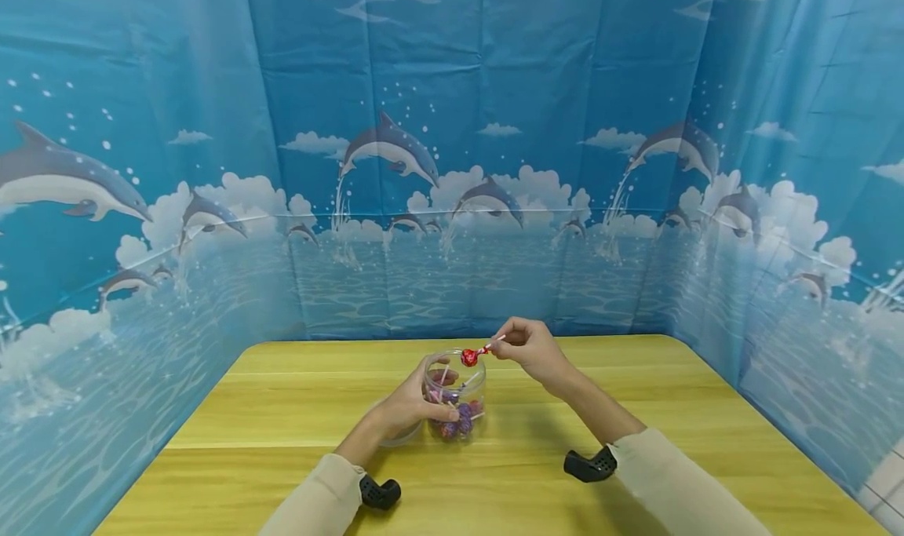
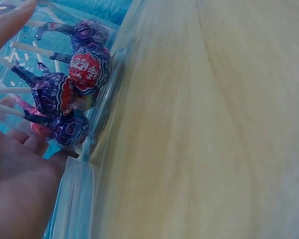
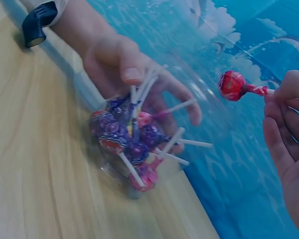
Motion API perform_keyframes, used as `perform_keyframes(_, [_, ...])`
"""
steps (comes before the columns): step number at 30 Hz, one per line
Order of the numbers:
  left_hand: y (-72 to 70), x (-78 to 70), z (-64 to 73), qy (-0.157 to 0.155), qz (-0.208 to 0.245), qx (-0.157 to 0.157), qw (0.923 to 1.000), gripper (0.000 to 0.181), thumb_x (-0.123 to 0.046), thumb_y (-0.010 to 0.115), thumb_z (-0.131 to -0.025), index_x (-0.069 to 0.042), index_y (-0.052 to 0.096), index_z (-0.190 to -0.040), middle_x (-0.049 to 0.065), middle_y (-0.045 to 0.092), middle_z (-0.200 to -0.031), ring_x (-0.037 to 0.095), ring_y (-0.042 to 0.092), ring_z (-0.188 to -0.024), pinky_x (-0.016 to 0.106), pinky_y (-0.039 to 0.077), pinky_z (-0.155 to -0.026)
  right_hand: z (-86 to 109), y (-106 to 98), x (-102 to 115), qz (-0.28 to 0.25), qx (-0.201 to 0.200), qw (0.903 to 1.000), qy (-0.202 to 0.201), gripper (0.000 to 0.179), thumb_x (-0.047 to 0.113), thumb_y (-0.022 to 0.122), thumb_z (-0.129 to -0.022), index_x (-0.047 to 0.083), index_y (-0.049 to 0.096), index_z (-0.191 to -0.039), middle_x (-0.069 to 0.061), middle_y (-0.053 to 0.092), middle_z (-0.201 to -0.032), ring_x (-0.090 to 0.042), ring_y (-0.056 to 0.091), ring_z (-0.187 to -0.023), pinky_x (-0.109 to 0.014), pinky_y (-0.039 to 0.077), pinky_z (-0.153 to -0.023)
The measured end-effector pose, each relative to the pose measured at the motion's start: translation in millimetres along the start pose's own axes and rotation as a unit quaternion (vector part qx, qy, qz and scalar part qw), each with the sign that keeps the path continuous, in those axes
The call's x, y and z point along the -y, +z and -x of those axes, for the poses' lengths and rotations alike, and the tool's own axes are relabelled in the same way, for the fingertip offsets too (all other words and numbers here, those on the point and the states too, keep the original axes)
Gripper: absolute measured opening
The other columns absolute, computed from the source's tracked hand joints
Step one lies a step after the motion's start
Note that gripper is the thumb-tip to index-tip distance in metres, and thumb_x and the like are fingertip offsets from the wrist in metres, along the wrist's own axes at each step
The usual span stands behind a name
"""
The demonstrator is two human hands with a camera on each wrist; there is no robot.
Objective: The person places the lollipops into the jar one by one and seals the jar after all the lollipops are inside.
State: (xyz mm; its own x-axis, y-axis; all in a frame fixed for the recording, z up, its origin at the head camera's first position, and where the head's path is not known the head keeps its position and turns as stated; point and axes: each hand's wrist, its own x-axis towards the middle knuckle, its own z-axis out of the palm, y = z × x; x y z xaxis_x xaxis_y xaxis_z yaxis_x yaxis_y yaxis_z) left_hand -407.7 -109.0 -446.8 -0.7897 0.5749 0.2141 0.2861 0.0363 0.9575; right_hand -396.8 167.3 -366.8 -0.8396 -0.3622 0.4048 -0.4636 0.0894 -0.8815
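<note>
A clear round jar [image 1: 455,379] stands on the table with its mouth open at the top. Several lollipops in purple and pink wrappers [image 3: 132,134] lie jumbled inside it, white sticks pointing various ways. My left hand [image 1: 417,399] grips the jar from its left side, fingers behind and thumb across the front. Close over the right side of the jar's rim is a red-wrapped lollipop [image 1: 469,357], its head toward the jar. My right hand [image 1: 530,351] pinches this lollipop by its stick, as the right wrist view also shows.
A clear round lid [image 1: 401,435] lies on the wooden table [image 1: 297,418] left of the jar, partly hidden beneath my left wrist. Behind the table and along its sides hangs a blue curtain [image 1: 452,285] printed with dolphins. Black wrist devices sit at both cuffs.
</note>
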Motion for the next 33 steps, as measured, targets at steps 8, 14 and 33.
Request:
perform_keyframes(8, [0.0, 0.3, 0.6, -0.007, 0.006, 0.000, 1.0000, 0.090, -0.010, 0.080, -0.089, -0.017, 0.025, -0.159, 0.017, 0.038, -0.154, 0.032, 0.048, -0.136, 0.045, 0.048, -0.105, -5.6, 18, -5, 0.066, 0.046, 0.9965, -0.022, 0.009, 0.008, 0.069, -0.100, 0.000, 0.070, -0.103, -0.022, 0.073, -0.101, -0.042, 0.070, -0.096, -0.041, 0.057, -0.088])
perform_keyframes(14, [-0.3, 2.3, -0.4, -0.006, 0.028, 0.004, 0.9996, 0.091, -0.008, 0.080, -0.088, -0.017, 0.024, -0.159, 0.017, 0.035, -0.154, 0.029, 0.055, -0.128, 0.043, 0.051, -0.102, -9.3, 24, -8, 0.106, 0.053, 0.9924, -0.033, 0.008, 0.012, 0.071, -0.100, 0.004, 0.072, -0.102, -0.008, 0.075, -0.096, -0.024, 0.072, -0.088, -0.044, 0.055, -0.085])
perform_keyframes(33, [-0.8, 2.0, 1.5, 0.002, 0.012, 0.009, 0.9999, 0.088, -0.013, 0.080, -0.090, -0.016, 0.025, -0.159, 0.025, 0.037, -0.155, 0.039, 0.040, -0.142, 0.045, 0.048, -0.106, -1.9, 18, -16, 0.101, 0.072, 0.9908, -0.054, 0.038, 0.016, 0.073, -0.099, 0.006, 0.064, -0.136, -0.016, 0.065, -0.126, -0.033, 0.063, -0.112, -0.048, 0.054, -0.093])
